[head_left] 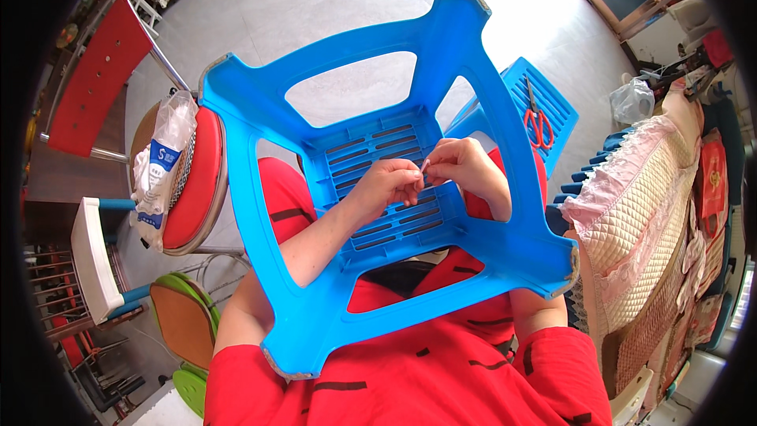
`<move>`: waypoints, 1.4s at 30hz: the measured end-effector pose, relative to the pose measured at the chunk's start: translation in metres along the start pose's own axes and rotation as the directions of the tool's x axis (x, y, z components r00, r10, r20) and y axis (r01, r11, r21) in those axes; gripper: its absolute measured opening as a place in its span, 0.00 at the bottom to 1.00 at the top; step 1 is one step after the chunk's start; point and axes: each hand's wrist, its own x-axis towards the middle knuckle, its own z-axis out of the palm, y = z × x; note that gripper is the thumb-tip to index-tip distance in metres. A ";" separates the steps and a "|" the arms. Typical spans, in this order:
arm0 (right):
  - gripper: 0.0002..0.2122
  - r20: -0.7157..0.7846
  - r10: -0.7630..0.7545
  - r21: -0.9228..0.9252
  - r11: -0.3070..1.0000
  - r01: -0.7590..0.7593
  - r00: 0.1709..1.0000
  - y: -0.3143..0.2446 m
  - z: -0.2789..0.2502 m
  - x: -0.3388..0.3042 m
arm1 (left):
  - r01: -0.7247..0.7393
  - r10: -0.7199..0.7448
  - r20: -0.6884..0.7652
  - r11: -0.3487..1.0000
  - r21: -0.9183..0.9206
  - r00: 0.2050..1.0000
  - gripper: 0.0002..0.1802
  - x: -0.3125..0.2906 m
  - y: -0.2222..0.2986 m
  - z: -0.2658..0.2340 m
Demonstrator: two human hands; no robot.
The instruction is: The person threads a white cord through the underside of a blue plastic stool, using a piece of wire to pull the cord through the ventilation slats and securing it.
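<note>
An upturned blue plastic stool (pixel 363 43) rests on my lap, legs pointing up toward me. Through its left side opening comes my left arm, and my left hand (pixel 386 189) is closed in a pinch above the slotted seat. My right hand (pixel 464 167) reaches in from the right opening, thumb and fingers pinched together close to the left fingertips. Something small and pinkish seems to show between the fingertips; its kind is too small to make out. Below both hands lies the slatted underside of the seat (pixel 355 166).
Red-handled scissors (pixel 539 128) lie on a second blue stool (pixel 561 114) at the far right. To the left, a red chair (pixel 206 181) carries a clear plastic bag (pixel 162 166) with blue print. A quilted, lace-edged cover (pixel 631 213) drapes a seat on the right.
</note>
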 end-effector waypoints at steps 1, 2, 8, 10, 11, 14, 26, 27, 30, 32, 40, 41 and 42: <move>0.04 0.009 -0.007 -0.028 1.000 0.007 1.000 0.000 0.000 0.000 | 0.002 -0.002 -0.003 1.000 0.007 1.000 0.09 0.000 0.000 -0.001; 0.04 -0.001 -0.019 -0.030 0.999 0.019 1.000 0.000 0.001 0.000 | 0.004 -0.004 -0.005 1.000 0.014 1.000 0.09 0.000 -0.001 -0.001; 0.04 -0.022 -0.046 -0.044 0.998 0.045 0.999 0.002 0.001 0.001 | 0.004 -0.004 -0.007 1.000 0.019 1.000 0.10 0.000 0.000 -0.001; 0.04 -0.024 -0.045 -0.052 0.998 0.043 0.999 0.001 0.001 0.000 | 0.003 -0.003 -0.005 1.000 0.025 1.000 0.10 0.000 0.000 -0.001; 0.04 -0.016 -0.046 -0.079 0.996 0.045 0.999 0.000 0.001 0.000 | 0.004 -0.003 -0.003 1.000 0.027 1.000 0.10 0.000 -0.001 -0.002; 0.04 -0.001 -0.049 -0.130 0.990 0.048 0.999 -0.003 0.000 0.000 | 0.002 -0.002 0.001 0.999 0.033 1.000 0.09 0.000 -0.001 -0.002; 0.05 0.029 -0.061 -0.147 0.987 0.065 0.998 0.000 -0.002 0.000 | 0.003 -0.003 -0.011 0.999 0.041 1.000 0.08 0.000 -0.001 -0.001; 0.06 0.041 -0.073 -0.171 0.982 0.079 0.996 0.000 -0.003 0.001 | 0.002 -0.002 -0.012 0.999 0.040 1.000 0.08 0.000 0.000 -0.001; 0.07 0.065 -0.089 -0.161 0.982 0.098 0.994 0.004 -0.003 0.001 | 0.000 0.001 -0.021 0.999 0.033 1.000 0.08 0.000 -0.001 -0.001; 0.07 0.063 -0.102 -0.136 0.985 0.109 0.993 0.007 -0.003 0.001 | 0.007 -0.006 -0.026 1.000 0.028 1.000 0.08 0.000 -0.001 -0.001; 0.07 -0.019 0.083 -0.015 0.996 -0.083 0.996 -0.003 0.002 -0.001 | 0.026 -0.024 -0.046 0.999 0.028 0.999 0.09 -0.001 -0.001 -0.002; 0.06 -0.027 0.099 -0.006 0.995 -0.099 0.995 -0.005 0.002 -0.001 | 0.024 -0.023 -0.050 0.999 0.027 0.998 0.09 -0.001 -0.001 -0.002; 0.06 -0.039 0.118 0.002 0.993 -0.118 0.992 -0.008 0.001 -0.002 | 0.023 -0.022 -0.049 0.999 0.025 0.999 0.09 -0.001 -0.001 -0.001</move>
